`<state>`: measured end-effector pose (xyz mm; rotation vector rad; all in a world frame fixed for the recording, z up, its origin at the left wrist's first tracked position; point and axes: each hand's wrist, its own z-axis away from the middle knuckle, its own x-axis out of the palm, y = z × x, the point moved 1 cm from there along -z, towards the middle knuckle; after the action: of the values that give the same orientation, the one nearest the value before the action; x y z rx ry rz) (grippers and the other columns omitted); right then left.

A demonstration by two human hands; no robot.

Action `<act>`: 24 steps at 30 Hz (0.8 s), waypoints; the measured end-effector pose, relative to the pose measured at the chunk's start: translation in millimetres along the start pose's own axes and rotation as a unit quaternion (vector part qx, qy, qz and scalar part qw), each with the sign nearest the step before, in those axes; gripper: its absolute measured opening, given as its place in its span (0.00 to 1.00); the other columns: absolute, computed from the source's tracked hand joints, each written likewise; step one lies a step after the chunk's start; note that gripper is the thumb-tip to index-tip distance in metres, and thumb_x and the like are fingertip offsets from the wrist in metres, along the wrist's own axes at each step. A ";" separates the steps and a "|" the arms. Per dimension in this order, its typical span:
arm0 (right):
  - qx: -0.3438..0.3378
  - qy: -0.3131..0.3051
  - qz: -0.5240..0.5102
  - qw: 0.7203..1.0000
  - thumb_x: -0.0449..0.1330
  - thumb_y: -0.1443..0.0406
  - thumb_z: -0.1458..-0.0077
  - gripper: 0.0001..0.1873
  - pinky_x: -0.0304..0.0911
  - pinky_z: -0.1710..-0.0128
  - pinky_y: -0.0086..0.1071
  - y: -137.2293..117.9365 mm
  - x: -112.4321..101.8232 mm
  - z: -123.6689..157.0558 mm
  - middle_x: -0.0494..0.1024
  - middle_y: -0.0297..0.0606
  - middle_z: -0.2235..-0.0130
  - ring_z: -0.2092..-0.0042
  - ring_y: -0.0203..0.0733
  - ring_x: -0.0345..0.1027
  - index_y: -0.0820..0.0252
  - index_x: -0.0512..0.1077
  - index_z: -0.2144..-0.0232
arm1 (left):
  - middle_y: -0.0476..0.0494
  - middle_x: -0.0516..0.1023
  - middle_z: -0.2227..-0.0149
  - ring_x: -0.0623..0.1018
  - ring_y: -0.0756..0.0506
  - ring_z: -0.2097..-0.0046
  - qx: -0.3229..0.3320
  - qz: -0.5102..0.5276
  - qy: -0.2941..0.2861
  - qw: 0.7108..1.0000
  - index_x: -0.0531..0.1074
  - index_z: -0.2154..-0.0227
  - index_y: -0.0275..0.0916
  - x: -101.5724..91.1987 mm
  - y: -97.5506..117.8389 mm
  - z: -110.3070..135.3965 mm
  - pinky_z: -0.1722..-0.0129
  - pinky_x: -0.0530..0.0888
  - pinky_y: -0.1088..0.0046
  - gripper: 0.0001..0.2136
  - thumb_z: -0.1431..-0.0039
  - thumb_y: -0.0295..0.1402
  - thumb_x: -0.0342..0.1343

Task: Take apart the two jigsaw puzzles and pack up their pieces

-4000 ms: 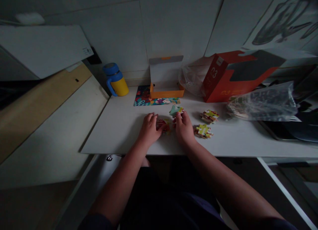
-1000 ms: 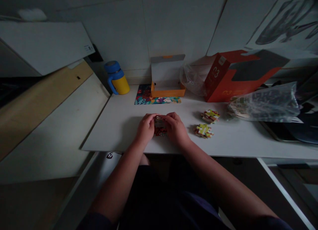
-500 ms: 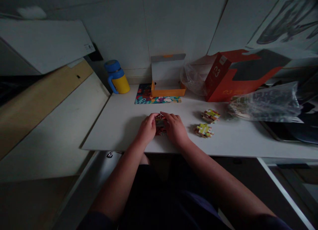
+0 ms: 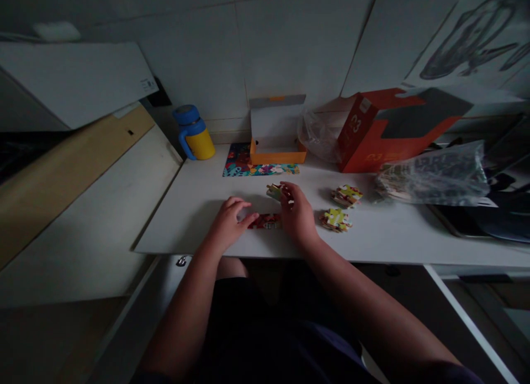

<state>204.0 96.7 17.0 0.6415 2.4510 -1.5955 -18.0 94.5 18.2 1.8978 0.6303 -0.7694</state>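
My right hand (image 4: 298, 210) pinches a puzzle piece (image 4: 274, 192) with yellow-green on it, held just above the white table. On the table below lies a strip of joined red puzzle pieces (image 4: 268, 222), its right end hidden behind that hand. At the strip's left end is my left hand (image 4: 230, 222), fingers apart, the thumb at or close to the strip's edge. To the right of my right hand sit two small stacks of puzzle pieces, a nearer stack (image 4: 336, 220) and a farther stack (image 4: 346, 195).
At the back, an open orange box (image 4: 278, 156) stands on a colourful printed sheet (image 4: 234, 166). A blue and yellow bottle (image 4: 199, 138) is at the left. To the right are a red box (image 4: 364, 132) and a clear plastic bag (image 4: 439, 171). The table (image 4: 178, 235) has a front edge near me.
My hands have drawn apart: the left moved left and opened, and the right now holds a puzzle piece out to its left. More of the red strip shows.
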 end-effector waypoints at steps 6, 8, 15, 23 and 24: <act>0.035 -0.092 -0.125 0.987 0.55 0.59 0.34 0.21 0.73 0.57 0.36 0.8 4.5 5.5 0.76 0.44 0.48 0.53 0.43 0.74 0.53 0.64 0.41 | 0.41 0.74 0.50 0.75 0.38 0.47 0.010 -0.059 -0.081 0.995 0.77 0.53 0.43 -10.7 -10.8 13.3 0.45 0.74 0.58 0.23 0.51 0.41 0.74; 0.018 -0.173 -0.129 0.976 0.55 0.60 0.34 0.19 0.72 0.54 0.36 0.4 8.2 7.4 0.77 0.42 0.50 0.53 0.42 0.74 0.53 0.65 0.42 | 0.41 0.74 0.51 0.75 0.38 0.48 0.001 -0.050 -0.086 0.995 0.77 0.55 0.41 -9.7 -11.6 12.5 0.46 0.73 0.59 0.20 0.50 0.38 0.73; 0.047 -0.178 -0.109 0.977 0.54 0.62 0.35 0.20 0.71 0.57 0.35 6.5 13.5 5.5 0.78 0.39 0.54 0.57 0.41 0.75 0.52 0.65 0.42 | 0.44 0.74 0.55 0.75 0.40 0.51 -0.049 -0.013 -0.137 0.989 0.74 0.61 0.41 -11.7 -3.0 5.3 0.50 0.73 0.62 0.15 0.49 0.37 0.71; 0.051 -0.150 -0.139 0.978 0.55 0.61 0.34 0.20 0.71 0.56 0.36 10.3 13.6 4.9 0.78 0.40 0.53 0.56 0.42 0.74 0.52 0.64 0.41 | 0.51 0.76 0.66 0.75 0.48 0.66 -0.133 0.174 -0.150 0.964 0.68 0.60 0.42 -4.5 -6.8 6.1 0.65 0.69 0.72 0.10 0.43 0.31 0.62; 0.040 -0.148 -0.143 0.978 0.54 0.61 0.34 0.21 0.71 0.55 0.36 9.2 12.9 5.3 0.77 0.40 0.52 0.55 0.42 0.74 0.52 0.64 0.40 | 0.51 0.76 0.66 0.75 0.48 0.66 -0.135 0.197 -0.140 0.961 0.69 0.60 0.42 -3.7 -8.8 5.5 0.65 0.70 0.72 0.09 0.42 0.32 0.61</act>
<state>195.7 98.6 2.6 0.0480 2.3437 -1.7498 -28.0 92.7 14.0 1.5575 0.1588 -0.6391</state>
